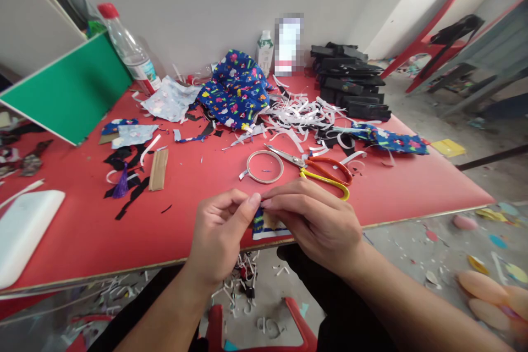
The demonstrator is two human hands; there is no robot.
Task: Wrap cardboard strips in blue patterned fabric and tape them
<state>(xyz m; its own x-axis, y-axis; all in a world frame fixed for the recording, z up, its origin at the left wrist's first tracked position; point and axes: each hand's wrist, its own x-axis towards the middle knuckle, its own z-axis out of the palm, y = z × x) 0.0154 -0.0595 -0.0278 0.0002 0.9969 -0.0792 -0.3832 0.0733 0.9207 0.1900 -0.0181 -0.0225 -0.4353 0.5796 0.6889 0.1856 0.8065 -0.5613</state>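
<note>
Both hands meet over a small piece of blue patterned fabric at the table's front edge; a tan patch shows on its inner side. My left hand pinches its upper left corner between thumb and bent fingers. From the other side, my right hand grips the same piece, its fingertips touching the left thumb and covering much of the fabric. Just beyond the hands lie scissors with one orange and one yellow handle, blades apart. Beside them is a thin roll of tape with its end loose.
Behind are crumpled blue patterned cloth, white strips, stacked black pieces and a phone. At left stand a bottle and green board, near a purple tassel and white device. Scraps litter the floor.
</note>
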